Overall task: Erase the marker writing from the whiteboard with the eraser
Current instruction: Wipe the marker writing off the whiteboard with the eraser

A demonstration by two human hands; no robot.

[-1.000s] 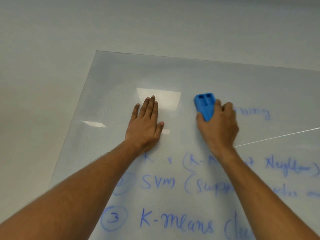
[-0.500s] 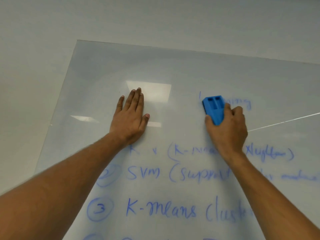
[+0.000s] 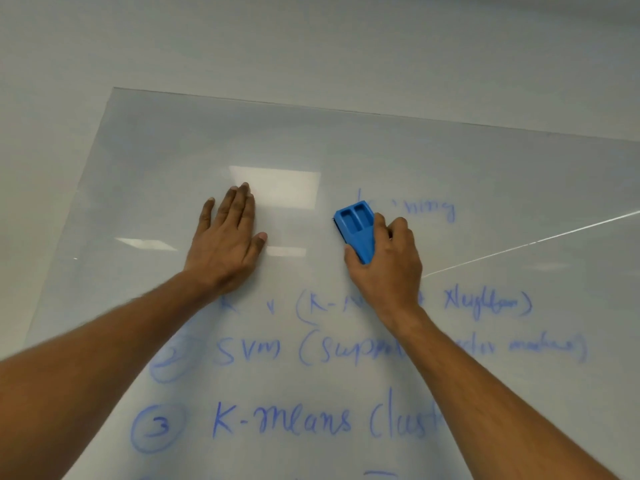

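A glossy whiteboard lies flat and fills most of the view. My right hand grips a blue plastic eraser pressed on the board, just left of a faint leftover word ending in "ning". My left hand rests flat on the board, fingers together, holding nothing. Below the hands run lines of blue marker writing, partly hidden by my forearms; the line nearest my wrists is smeared.
The board rests on a pale grey surface that shows beyond its far and left edges. A thin white line crosses the board at the right. Ceiling-light reflections glare between my hands.
My right hand has swept the eraser back to the left across the top line, leaving only faint letters to its right. The left hand stays pressed flat.
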